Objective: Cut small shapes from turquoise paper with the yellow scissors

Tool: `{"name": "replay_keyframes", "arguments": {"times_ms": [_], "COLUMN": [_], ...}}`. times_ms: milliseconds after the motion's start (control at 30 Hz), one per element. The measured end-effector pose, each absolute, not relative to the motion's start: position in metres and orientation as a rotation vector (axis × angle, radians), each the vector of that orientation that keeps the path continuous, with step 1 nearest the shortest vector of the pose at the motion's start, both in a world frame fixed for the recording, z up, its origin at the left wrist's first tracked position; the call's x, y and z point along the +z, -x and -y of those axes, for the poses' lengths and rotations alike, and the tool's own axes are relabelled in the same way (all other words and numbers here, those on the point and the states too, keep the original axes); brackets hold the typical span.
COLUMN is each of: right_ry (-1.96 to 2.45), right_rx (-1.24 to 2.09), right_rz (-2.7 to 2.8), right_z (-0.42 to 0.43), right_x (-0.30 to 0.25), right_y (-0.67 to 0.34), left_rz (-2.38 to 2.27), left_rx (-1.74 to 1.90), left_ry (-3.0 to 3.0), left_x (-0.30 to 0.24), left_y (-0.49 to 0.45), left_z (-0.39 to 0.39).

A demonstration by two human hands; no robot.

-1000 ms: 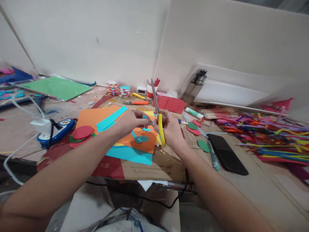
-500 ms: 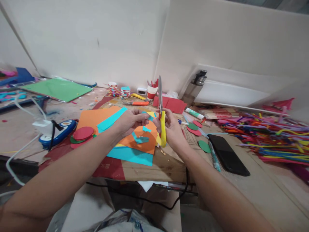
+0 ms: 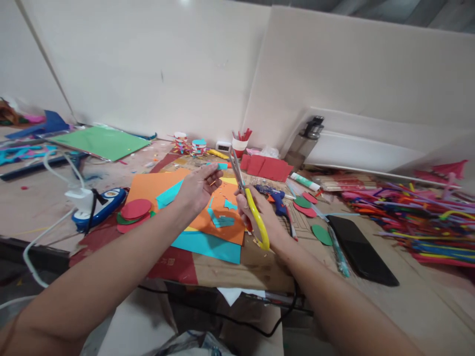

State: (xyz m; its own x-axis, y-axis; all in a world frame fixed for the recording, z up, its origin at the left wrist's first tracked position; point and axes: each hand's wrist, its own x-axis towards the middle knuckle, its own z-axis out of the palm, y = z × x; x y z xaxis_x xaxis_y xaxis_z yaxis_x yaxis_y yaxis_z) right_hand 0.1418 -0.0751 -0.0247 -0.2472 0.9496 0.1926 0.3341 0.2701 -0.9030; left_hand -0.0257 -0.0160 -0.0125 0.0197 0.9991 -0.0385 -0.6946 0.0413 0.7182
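My left hand (image 3: pixel 196 187) is raised over the desk and pinches a small teal paper piece (image 3: pixel 221 166) between thumb and fingertips. My right hand (image 3: pixel 256 213) grips yellow-handled scissors (image 3: pixel 249 205), blades shut and pointing up and away, just right of the teal piece and apart from it. Below both hands lie an orange sheet (image 3: pixel 174 190) with small teal scraps (image 3: pixel 219 218) on it and a teal sheet (image 3: pixel 208 245) under its near edge.
Red and green paper circles (image 3: pixel 133 212) lie left by a blue tool (image 3: pixel 100 205) with a white cable. A blue glue gun (image 3: pixel 272 194), glue stick (image 3: pixel 304 181), black phone (image 3: pixel 361 249) and a heap of coloured pipe cleaners (image 3: pixel 415 217) lie right. A green sheet (image 3: pixel 102 142) sits far left.
My hands have come apart: the left lifted the teal piece up and away, the right dropped and tilted the scissors left. The view shifted, and the glue gun now shows.
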Motion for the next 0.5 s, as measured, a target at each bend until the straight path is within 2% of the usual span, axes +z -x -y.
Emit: {"name": "replay_keyframes", "arguments": {"times_ms": [367,500], "right_ry": [1.167,1.197], "right_rx": [0.968,0.935], "right_rz": [1.601,1.739], "right_z": [0.073,0.073], "right_x": [-0.024,-0.017], "right_y": [-0.142,-0.148], "left_rz": [-0.672,-0.688], "left_rx": [1.377,1.318], "left_ry": [-0.805,-0.913], "left_x": [-0.012,-0.01], "left_y": [0.019,0.026], "left_z": [0.026,0.024]}}
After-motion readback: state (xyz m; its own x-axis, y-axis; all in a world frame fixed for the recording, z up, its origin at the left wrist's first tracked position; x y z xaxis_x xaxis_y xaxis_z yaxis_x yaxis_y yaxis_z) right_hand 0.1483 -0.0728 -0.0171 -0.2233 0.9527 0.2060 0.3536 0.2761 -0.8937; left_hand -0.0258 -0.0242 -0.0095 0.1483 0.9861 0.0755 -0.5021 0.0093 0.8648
